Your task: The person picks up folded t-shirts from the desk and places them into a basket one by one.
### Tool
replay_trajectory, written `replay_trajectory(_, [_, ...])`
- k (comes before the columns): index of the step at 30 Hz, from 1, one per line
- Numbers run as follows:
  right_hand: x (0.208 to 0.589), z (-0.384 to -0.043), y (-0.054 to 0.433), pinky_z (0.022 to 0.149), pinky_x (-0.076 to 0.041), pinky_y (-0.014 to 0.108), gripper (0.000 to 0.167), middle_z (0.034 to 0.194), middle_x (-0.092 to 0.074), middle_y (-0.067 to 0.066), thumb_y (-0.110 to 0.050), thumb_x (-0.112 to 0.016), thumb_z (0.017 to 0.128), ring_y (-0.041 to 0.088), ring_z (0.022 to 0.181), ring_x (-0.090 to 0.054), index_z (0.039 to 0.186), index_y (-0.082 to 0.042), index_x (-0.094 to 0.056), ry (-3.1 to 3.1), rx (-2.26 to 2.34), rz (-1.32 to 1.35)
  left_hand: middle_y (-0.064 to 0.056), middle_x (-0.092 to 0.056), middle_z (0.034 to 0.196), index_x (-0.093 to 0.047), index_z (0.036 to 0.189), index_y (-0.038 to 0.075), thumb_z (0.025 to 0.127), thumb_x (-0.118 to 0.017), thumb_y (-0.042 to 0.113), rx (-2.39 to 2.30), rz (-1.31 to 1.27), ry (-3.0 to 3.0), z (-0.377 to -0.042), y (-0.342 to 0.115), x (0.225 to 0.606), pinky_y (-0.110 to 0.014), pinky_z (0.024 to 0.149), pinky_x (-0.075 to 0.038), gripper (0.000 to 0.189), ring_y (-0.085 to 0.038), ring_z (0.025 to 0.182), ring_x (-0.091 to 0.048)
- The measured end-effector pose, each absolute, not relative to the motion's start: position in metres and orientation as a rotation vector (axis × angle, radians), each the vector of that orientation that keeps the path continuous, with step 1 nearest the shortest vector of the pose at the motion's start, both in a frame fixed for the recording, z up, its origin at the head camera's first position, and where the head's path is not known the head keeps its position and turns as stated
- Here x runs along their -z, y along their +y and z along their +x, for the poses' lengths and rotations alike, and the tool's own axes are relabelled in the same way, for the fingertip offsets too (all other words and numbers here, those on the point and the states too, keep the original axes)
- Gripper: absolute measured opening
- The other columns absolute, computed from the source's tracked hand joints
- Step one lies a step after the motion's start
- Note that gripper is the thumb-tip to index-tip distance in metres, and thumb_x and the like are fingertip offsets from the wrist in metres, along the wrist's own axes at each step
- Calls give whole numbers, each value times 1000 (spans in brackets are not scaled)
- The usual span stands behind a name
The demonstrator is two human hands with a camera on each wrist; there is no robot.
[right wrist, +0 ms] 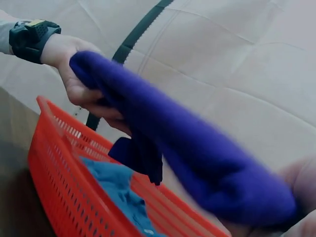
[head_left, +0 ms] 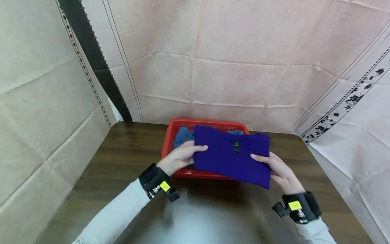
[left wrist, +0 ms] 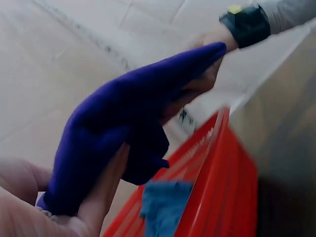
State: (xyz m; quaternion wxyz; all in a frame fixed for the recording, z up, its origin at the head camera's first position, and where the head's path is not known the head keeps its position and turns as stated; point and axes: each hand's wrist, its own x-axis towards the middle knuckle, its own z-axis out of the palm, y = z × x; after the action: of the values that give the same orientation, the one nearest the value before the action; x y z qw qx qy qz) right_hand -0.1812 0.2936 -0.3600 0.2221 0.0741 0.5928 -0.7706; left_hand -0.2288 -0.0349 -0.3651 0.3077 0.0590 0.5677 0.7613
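A folded purple shirt (head_left: pixel 225 159) with a dark label at its neckline is held up above a red basket (head_left: pixel 195 173). My left hand (head_left: pixel 182 155) grips its left edge, thumb on top and fingers underneath. At the opposite edge my right hand (head_left: pixel 281 171) pinches it the same way. Both wrist views show the shirt (left wrist: pixel 108 123) as a folded bundle with fingers beneath it. Blue clothing (head_left: pixel 183 136) lies inside the basket, partly hidden by the shirt; the right wrist view shows more of this blue clothing (right wrist: pixel 116 182).
The basket stands near the back of a brown wooden table (head_left: pixel 134 149). Pale patterned cloth (head_left: pixel 228 74) hangs behind and at both sides. A dark strip (head_left: pixel 100 61) runs down the cloth at the back left. Each wrist wears a black band.
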Motion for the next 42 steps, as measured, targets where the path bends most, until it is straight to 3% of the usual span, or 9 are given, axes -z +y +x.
replay_trajectory(10, [374,-240,250,85,-59,37,56,110,-69,-1,-9,-60,102,16,99,-70,150,-9,-30,1695,2106,181,-16,-56,143,-40,152,11,105,-55,21,-2029,-156,1671,-263,-57,378,-45,103,-50,51,-26,117,-62])
replay_trajectory(16, [395,-256,238,82,-59,34,59,106,-68,-3,-6,-56,103,13,95,-69,155,-6,-29,1790,2050,196,-21,-48,149,-32,156,10,107,-49,17,-2032,-231,1699,-270,-60,398,-53,109,-42,52,-35,130,-52])
replay_trajectory(21, [404,-263,234,93,-55,40,64,130,-61,8,-5,-52,104,20,109,-65,160,-9,-22,1830,2000,206,-21,-44,152,-25,159,14,109,-45,17,-2017,-251,1672,-271,-61,406,-56,111,-39,54,-36,133,-48])
replay_trajectory(25, [404,-264,234,111,-41,49,72,160,-32,21,-3,-45,105,31,135,-47,163,-10,-3,1825,1987,193,-22,-35,158,-10,163,12,109,-41,12,-2007,-258,1644,-271,-62,407,-57,114,-36,62,-39,141,-41])
replay_trajectory(30, [404,-253,237,111,-39,46,74,163,-23,24,-7,-45,106,34,134,-44,164,-14,0,2008,1903,180,-23,-12,166,10,161,7,105,-41,4,-1921,-162,1852,-262,-65,405,-57,119,-26,76,-40,150,-23])
replay_trajectory(32, [402,-245,239,109,-42,48,70,160,-29,25,-9,-47,107,36,132,-47,164,-14,-7,2213,1816,113,-24,-9,166,5,162,5,104,-47,5,-1795,2,2149,-256,-66,401,-58,121,-23,77,-40,151,-18])
replay_trajectory(35, [398,-236,241,108,-42,57,64,157,-36,26,-8,-54,104,42,137,-45,161,-10,-24,2677,1526,-145,-26,-20,164,-23,159,3,101,-58,10,-1345,417,2728,-247,-68,391,-60,120,-23,68,-44,150,-22])
replay_trajectory(38, [396,-234,240,107,-41,62,56,155,-41,25,-9,-64,100,44,139,-43,153,-10,-44,3020,1103,-510,-24,-31,161,-46,151,10,99,-66,18,-731,765,3050,-242,-68,384,-67,115,-26,57,-47,147,-27])
replay_trajectory(42, [399,-234,236,102,-46,61,58,158,-36,26,-23,-71,96,50,145,-30,149,-14,-51,2967,663,-872,-16,-27,165,-44,155,25,99,-65,37,-201,867,2896,-238,-65,382,-73,115,-16,60,-46,150,-20])
